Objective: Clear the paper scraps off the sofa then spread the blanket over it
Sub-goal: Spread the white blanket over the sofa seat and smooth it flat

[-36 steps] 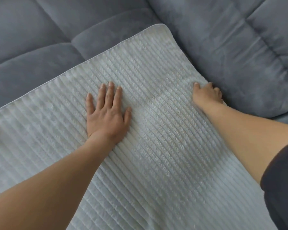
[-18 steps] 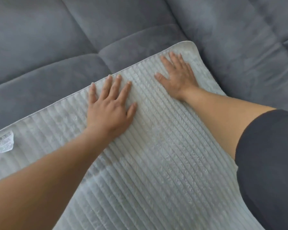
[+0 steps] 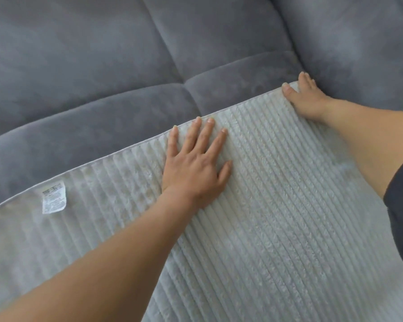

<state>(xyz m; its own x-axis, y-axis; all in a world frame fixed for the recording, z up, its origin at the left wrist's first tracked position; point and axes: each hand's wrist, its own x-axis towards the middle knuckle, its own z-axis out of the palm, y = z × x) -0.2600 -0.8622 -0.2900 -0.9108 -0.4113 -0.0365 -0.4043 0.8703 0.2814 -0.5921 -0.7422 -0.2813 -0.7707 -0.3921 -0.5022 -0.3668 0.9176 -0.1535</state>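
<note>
A grey sofa (image 3: pixel 102 66) with tufted cushions carries a pale ribbed blanket (image 3: pixel 265 228) (a white label (image 3: pixel 54 197) near its far edge) spread flat across the seat.

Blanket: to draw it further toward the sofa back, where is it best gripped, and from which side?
Probably the blanket's far right corner, reached from the right: two free hemmed edges meet there, and the right hand pinches it, thumb on top. The middle lies flat on the sofa, as under the flat left hand, offering no fold for fingers.
</note>
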